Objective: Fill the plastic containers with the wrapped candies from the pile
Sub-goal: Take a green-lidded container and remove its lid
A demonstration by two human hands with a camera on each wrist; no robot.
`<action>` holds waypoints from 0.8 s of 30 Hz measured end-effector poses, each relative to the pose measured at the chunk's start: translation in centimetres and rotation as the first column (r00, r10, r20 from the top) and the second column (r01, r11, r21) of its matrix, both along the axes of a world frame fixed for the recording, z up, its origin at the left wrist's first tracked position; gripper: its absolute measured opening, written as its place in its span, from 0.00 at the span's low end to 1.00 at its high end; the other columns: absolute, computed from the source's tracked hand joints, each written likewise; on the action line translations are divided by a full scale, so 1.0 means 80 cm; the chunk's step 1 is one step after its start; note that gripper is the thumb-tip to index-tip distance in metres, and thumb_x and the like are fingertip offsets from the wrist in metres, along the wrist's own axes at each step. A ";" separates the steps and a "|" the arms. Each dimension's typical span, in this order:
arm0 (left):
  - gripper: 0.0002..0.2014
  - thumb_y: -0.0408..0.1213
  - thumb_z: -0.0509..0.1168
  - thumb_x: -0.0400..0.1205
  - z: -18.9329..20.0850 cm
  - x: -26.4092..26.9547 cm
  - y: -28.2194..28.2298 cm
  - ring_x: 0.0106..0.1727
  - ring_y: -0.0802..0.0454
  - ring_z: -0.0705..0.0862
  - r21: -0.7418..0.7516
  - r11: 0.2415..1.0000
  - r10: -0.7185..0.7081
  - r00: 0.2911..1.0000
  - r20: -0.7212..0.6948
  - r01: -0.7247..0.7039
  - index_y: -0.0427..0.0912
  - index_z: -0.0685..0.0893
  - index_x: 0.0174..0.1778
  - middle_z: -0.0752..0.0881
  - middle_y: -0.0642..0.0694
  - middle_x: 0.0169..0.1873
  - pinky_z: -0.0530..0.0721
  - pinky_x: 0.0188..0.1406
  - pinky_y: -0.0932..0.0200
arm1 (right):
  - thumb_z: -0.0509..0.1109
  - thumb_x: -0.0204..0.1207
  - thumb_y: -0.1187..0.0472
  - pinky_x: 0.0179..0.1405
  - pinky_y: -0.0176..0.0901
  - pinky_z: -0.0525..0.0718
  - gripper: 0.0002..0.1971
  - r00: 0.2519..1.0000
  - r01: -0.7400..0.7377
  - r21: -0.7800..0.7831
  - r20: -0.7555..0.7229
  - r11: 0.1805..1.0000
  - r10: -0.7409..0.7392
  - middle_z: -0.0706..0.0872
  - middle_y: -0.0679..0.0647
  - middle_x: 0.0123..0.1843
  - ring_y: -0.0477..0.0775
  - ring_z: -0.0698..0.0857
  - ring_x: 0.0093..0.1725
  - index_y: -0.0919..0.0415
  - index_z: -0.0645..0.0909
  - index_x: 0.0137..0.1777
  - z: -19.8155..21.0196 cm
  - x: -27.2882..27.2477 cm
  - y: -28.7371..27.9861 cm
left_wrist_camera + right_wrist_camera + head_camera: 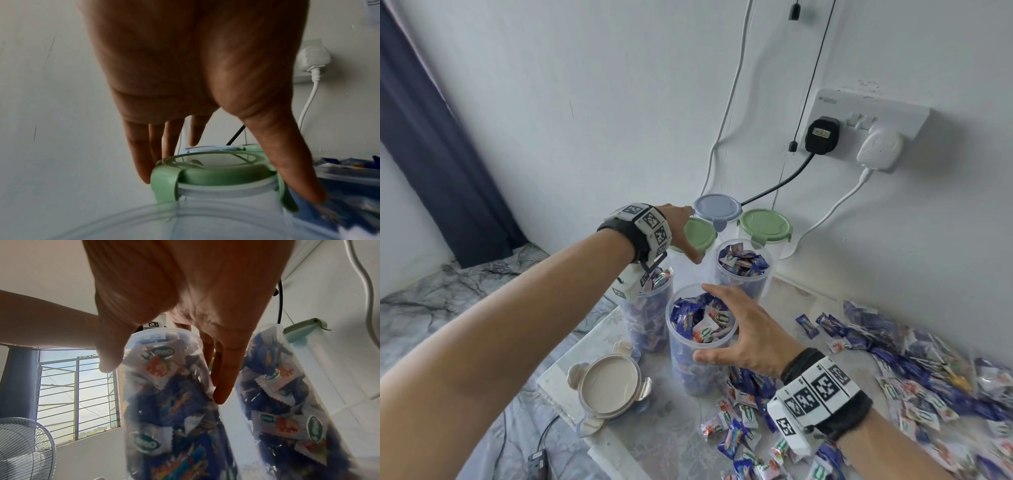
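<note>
Three clear containers stand open and full of wrapped candies: a front one [688, 363], one behind it to the right [743, 284] and one on the left [647, 322]. My right hand [709, 323] is spread over the front container [164, 402], thumb on its near side and straight fingers [224, 378] down its far side. Behind, my left hand [685, 236] reaches over a green-lidded container [700, 236]. Its fingers [141, 159] hang left of the green lid [222, 172] and the thumb runs down the right. The candy pile [914, 363] spreads across the table's right.
Two more closed containers stand at the wall, one with a blue-grey lid [717, 207], one with a green lid [765, 224]. A loose beige lid [609, 383] lies near the table's left edge. Plugs and cables hang from a wall socket [859, 126]. A dark curtain [438, 154] hangs left.
</note>
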State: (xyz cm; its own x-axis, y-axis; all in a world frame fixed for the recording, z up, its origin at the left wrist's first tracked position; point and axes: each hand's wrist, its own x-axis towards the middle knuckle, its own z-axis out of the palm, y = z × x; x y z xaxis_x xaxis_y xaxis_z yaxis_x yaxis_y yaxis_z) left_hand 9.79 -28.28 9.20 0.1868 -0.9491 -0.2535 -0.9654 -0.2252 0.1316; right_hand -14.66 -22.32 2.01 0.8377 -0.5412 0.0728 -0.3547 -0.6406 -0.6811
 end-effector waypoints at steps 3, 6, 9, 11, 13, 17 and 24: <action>0.50 0.62 0.81 0.62 0.000 0.000 0.001 0.67 0.44 0.78 -0.012 1.000 0.016 1.000 -0.008 -0.016 0.49 0.68 0.77 0.81 0.45 0.67 0.77 0.65 0.49 | 0.83 0.62 0.39 0.76 0.39 0.70 0.50 1.000 0.017 0.010 0.016 1.000 -0.017 0.71 0.42 0.73 0.38 0.71 0.71 0.42 0.60 0.81 0.000 0.001 0.001; 0.57 0.63 0.81 0.60 0.006 0.004 0.006 0.72 0.42 0.76 -0.031 0.999 0.038 0.999 -0.018 -0.039 0.51 0.60 0.82 0.77 0.43 0.72 0.76 0.69 0.45 | 0.83 0.60 0.38 0.72 0.32 0.68 0.50 0.999 0.030 0.006 0.019 1.000 -0.030 0.72 0.42 0.74 0.38 0.72 0.71 0.40 0.60 0.80 0.003 0.002 0.001; 0.58 0.63 0.81 0.62 0.015 0.009 0.014 0.73 0.41 0.74 -0.077 0.996 0.051 0.997 -0.055 -0.055 0.51 0.58 0.83 0.76 0.42 0.74 0.76 0.70 0.46 | 0.84 0.59 0.38 0.71 0.31 0.69 0.51 0.999 0.035 0.013 0.022 0.999 -0.036 0.72 0.41 0.73 0.36 0.73 0.70 0.39 0.60 0.80 0.006 0.000 0.002; 0.57 0.63 0.80 0.63 0.024 0.013 0.022 0.72 0.42 0.75 -0.113 0.991 0.059 0.994 -0.090 -0.069 0.52 0.58 0.83 0.77 0.43 0.73 0.76 0.69 0.48 | 0.84 0.58 0.38 0.72 0.35 0.73 0.50 0.999 0.042 0.019 0.033 0.999 -0.042 0.74 0.40 0.71 0.35 0.74 0.69 0.37 0.61 0.79 0.013 -0.003 0.004; 0.56 0.63 0.80 0.64 0.036 0.017 0.031 0.72 0.42 0.75 -0.165 0.983 0.059 0.990 -0.131 -0.080 0.53 0.58 0.84 0.78 0.43 0.73 0.75 0.69 0.50 | 0.84 0.57 0.38 0.73 0.43 0.77 0.50 0.997 0.049 0.039 0.054 0.998 -0.051 0.75 0.38 0.69 0.36 0.76 0.69 0.36 0.62 0.78 0.025 -0.007 0.004; 0.54 0.61 0.79 0.66 0.062 0.026 0.053 0.73 0.42 0.74 -0.294 0.951 0.029 0.974 -0.224 -0.096 0.53 0.58 0.84 0.75 0.43 0.75 0.72 0.70 0.52 | 0.83 0.53 0.32 0.68 0.52 0.82 0.52 0.990 0.066 0.088 0.118 0.994 -0.076 0.80 0.46 0.72 0.40 0.80 0.68 0.37 0.64 0.78 0.063 -0.014 -0.003; 0.51 0.58 0.80 0.67 0.113 0.051 0.091 0.66 0.48 0.75 -0.539 0.812 0.010 0.930 -0.367 -0.222 0.57 0.59 0.83 0.76 0.44 0.74 0.68 0.61 0.59 | 0.84 0.53 0.38 0.60 0.46 0.86 0.50 0.965 0.152 0.032 0.211 0.988 -0.155 0.82 0.51 0.66 0.43 0.84 0.62 0.42 0.68 0.77 0.163 -0.016 -0.031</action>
